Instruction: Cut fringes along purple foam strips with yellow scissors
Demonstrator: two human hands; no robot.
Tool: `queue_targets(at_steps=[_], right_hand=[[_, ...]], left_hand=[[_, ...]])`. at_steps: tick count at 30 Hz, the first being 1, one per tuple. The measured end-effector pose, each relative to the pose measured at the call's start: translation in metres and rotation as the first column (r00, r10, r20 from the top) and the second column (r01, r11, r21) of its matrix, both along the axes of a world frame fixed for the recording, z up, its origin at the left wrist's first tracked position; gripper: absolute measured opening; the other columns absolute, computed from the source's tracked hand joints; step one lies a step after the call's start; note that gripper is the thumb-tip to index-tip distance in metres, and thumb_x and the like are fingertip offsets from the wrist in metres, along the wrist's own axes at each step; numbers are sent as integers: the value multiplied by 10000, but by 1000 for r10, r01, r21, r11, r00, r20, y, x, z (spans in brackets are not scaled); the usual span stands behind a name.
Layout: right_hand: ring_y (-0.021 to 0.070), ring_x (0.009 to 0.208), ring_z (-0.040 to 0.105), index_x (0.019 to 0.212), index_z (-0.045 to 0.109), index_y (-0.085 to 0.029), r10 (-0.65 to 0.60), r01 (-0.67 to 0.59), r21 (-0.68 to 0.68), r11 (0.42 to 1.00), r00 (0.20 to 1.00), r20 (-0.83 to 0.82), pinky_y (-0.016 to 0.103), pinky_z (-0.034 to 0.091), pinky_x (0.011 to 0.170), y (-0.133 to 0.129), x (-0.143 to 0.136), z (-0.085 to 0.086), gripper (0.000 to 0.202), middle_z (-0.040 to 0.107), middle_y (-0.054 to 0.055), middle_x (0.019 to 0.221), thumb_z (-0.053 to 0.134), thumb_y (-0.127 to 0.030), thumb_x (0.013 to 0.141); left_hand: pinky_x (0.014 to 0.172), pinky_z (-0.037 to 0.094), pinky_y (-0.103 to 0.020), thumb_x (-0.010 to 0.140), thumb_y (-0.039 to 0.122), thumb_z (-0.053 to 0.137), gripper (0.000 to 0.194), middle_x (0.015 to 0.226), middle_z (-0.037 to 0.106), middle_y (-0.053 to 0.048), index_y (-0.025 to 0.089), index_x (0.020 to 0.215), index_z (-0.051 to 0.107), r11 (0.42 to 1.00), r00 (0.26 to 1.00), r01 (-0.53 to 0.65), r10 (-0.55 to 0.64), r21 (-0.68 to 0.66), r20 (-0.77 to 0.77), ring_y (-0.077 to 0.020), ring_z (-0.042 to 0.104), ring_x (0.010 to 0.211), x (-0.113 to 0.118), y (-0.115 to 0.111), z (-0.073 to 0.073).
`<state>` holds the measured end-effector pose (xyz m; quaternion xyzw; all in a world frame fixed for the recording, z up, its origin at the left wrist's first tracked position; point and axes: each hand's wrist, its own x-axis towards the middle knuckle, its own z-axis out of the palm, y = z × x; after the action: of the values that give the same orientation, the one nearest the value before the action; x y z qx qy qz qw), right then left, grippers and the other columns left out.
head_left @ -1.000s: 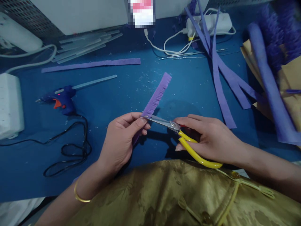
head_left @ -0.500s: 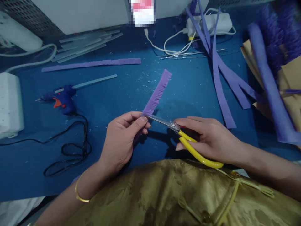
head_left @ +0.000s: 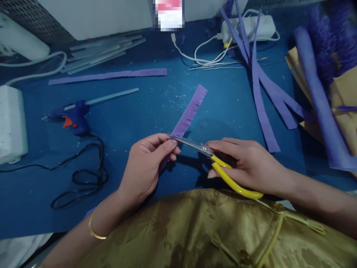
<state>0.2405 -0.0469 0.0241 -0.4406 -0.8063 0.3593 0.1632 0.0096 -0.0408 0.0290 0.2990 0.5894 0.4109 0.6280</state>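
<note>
Between thumb and fingers, my left hand (head_left: pixel 152 160) pinches a purple crepe paper strip (head_left: pixel 188 113). Its upper part leans up to the right, with a row of fine cuts along the right edge; the rest of the strip is mostly hidden under the hand. My right hand (head_left: pixel 248 162) is closed around scissors (head_left: pixel 230 180) with yellow handles. The steel blades point left and lie across the strip just beside my left thumb. They look nearly closed, and the tips reach behind the strip at my left fingertips.
A blue glue gun (head_left: pixel 76 115) with a glue stick lies left, its black cord (head_left: pixel 102 167) looped below. Behind are another purple strip (head_left: pixel 111 76) and clear glue sticks (head_left: pixel 97 56). Long purple strips (head_left: pixel 262 100), thin wires (head_left: pixel 212 67) and a purple roll (head_left: pixel 318 100) lie right.
My left hand and the strip have shifted slightly right, and the strip's top end has dipped a little. The scissor blades stay across the strip; my right hand is almost unmoved.
</note>
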Motion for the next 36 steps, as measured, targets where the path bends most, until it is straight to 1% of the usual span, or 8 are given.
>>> queue_targets(at_steps=[9, 14, 22, 28, 33, 36], right_hand=[[176, 690, 614, 1158, 675, -173, 20, -20, 11, 1000, 1000, -15, 279, 452, 602, 1, 3, 1, 433, 711, 59, 847, 632, -530, 917], [178, 692, 620, 1141, 677, -193, 21, -21, 6, 1000, 1000, -23, 272, 442, 587, 1, 2, 1, 393, 707, 54, 833, 631, -516, 923], [169, 665, 605, 1146, 681, -166, 20, -20, 3, 1000, 1000, -6, 272, 447, 593, 1, 4, 1, 429, 713, 62, 840, 636, -526, 916], [173, 679, 601, 1142, 683, -159, 24, -24, -9, 1000, 1000, -19, 277, 447, 602, 1, 3, 2, 411, 707, 57, 837, 635, -503, 922], [160, 645, 567, 1121, 695, -147, 11, -11, 3, 1000, 999, -34, 270, 421, 575, 1, 2, 0, 406, 688, 43, 785, 623, -498, 931], [151, 623, 550, 1119, 696, -159, 0, 1, 9, 1000, 1000, -23, 266, 414, 569, 1, 2, -1, 414, 681, 38, 772, 614, -519, 931]], left_hand=[[552, 443, -185, 730, 189, 783, 96, 617, 679, -2, 158, 671, 714, 1000, 1000, 17, -17, -14, 7, -77, 552, 541, 1, 0, 1], [553, 446, -187, 731, 191, 784, 83, 622, 679, -2, 163, 682, 723, 1000, 999, 18, -17, -16, 27, -82, 557, 546, 0, 0, -1], [567, 445, -199, 769, 206, 751, 68, 631, 666, -6, 172, 712, 742, 1000, 1000, 6, -6, -14, 10, -90, 550, 564, 0, 0, 1], [519, 397, -178, 731, 148, 736, 80, 590, 600, -2, 140, 655, 712, 999, 994, 26, -21, -45, 107, -72, 493, 541, 0, 3, 3], [549, 429, -158, 769, 185, 743, 98, 611, 630, -5, 141, 685, 718, 998, 995, 31, -26, -47, 97, -67, 527, 552, -1, 3, 2], [552, 447, -158, 756, 201, 774, 83, 646, 666, -8, 145, 715, 728, 998, 997, 13, -9, -54, 73, -70, 555, 561, -1, 2, 1]])
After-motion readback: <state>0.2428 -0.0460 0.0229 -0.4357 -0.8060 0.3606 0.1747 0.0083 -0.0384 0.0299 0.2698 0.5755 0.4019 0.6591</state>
